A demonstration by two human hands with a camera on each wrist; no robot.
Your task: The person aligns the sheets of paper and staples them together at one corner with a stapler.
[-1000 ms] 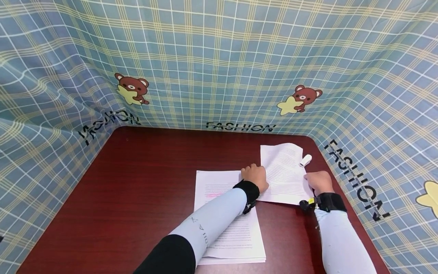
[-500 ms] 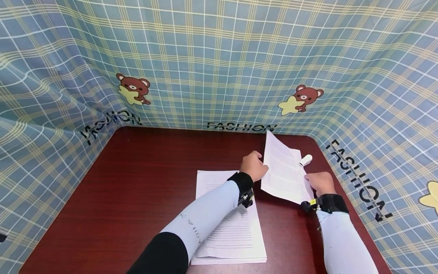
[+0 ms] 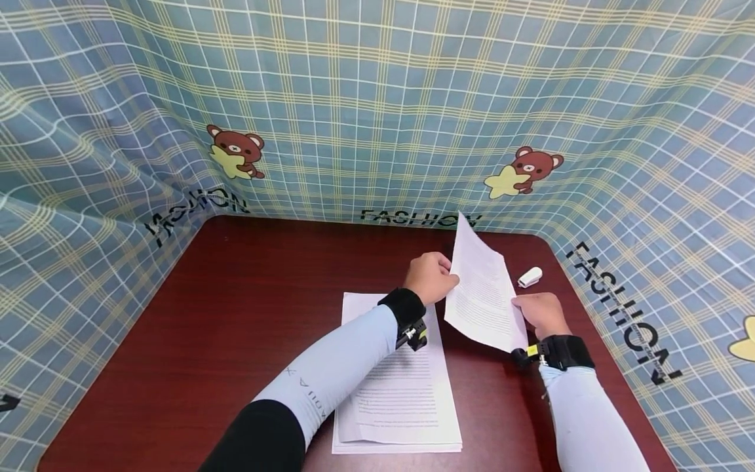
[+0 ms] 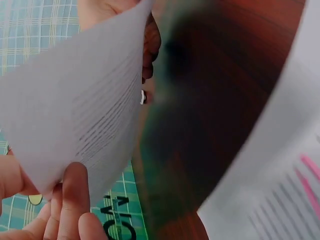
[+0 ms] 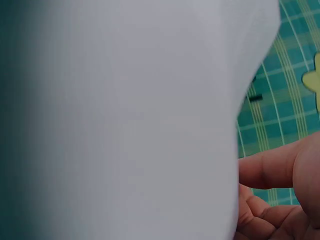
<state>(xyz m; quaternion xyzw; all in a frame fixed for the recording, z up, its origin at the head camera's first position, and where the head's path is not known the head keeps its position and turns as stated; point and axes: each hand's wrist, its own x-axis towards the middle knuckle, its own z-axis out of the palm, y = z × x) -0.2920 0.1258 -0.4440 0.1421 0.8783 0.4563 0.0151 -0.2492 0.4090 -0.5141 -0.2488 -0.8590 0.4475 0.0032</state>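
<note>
Two hands held one printed sheet [image 3: 483, 295] raised and tilted above the right of the worktop [image 3: 248, 314]: the left hand [image 3: 430, 278] pinched its left edge, the right hand [image 3: 539, 313] gripped its right edge with curled fingers. A paper stack [image 3: 401, 393] lay near, left of it; a small white object [image 3: 529, 276] sat far right. Bare worktop stretched left.

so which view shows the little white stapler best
The head view: the white stapler lies whole on the table, beyond the right hand. The left wrist shows only a white speck, perhaps it; the right wrist shows none.
</note>
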